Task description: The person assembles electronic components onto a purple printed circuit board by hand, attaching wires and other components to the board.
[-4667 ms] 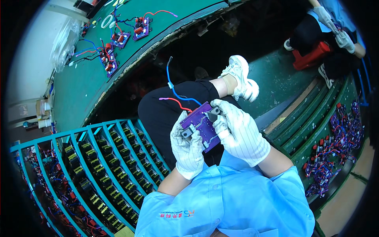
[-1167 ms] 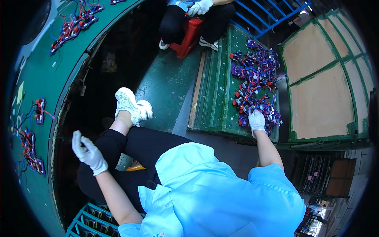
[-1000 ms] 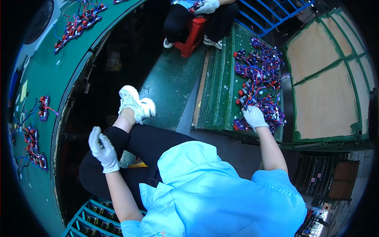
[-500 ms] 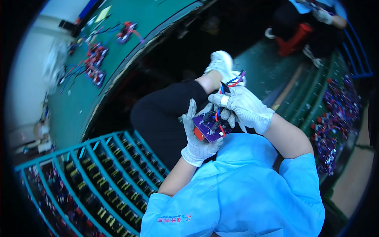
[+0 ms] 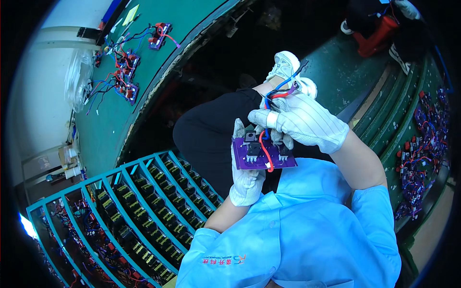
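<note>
A purple circuit board (image 5: 261, 162) is held in front of my chest, its face with black three-legged components toward me. My left hand (image 5: 246, 180), in a white glove, grips the board along its left side from behind; most of those fingers are hidden. My gloved right hand (image 5: 307, 120) closes over the bundle of red, blue and black wires (image 5: 267, 103) above the board, thumb pointing left. Its lower fingertips reach the board's upper edge. The loose wire ends stick out past the top of this hand. A red wire (image 5: 266, 152) loops down over the board's face.
Several wired purple boards (image 5: 126, 72) lie on the green table (image 5: 158, 62) at the upper left. A teal rack (image 5: 96, 185) with rows of black-and-yellow parts stands at lower left. More boards (image 5: 418, 158) are heaped at right. A person sits near a red stool (image 5: 377, 38).
The board has turned so its component face shows more squarely and its lower edge lies nearly level. Both hands keep their hold. The whole view has shifted slightly.
</note>
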A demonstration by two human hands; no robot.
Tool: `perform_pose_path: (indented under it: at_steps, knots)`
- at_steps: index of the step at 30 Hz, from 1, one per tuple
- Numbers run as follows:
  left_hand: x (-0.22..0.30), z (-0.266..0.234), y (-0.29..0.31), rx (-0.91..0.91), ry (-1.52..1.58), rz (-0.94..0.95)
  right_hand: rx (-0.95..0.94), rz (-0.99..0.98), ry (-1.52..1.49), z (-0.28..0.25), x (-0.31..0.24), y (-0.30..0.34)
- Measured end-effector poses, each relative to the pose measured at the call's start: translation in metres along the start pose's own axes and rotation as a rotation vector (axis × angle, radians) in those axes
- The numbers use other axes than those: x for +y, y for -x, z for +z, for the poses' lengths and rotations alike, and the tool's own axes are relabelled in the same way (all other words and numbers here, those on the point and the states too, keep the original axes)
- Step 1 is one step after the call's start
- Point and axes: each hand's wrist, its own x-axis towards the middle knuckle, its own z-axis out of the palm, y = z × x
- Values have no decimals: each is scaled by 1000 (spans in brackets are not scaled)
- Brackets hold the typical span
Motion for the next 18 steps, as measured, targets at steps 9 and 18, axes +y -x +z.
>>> perform_pose_path:
  at_steps: [9,18]
  knots:
    - [-6,-12,2,111,14,-15,210,-582,554,8,15,-4]
    - [-5,-22,-3,130,19,-63,192,-415,400,10,14,-8]
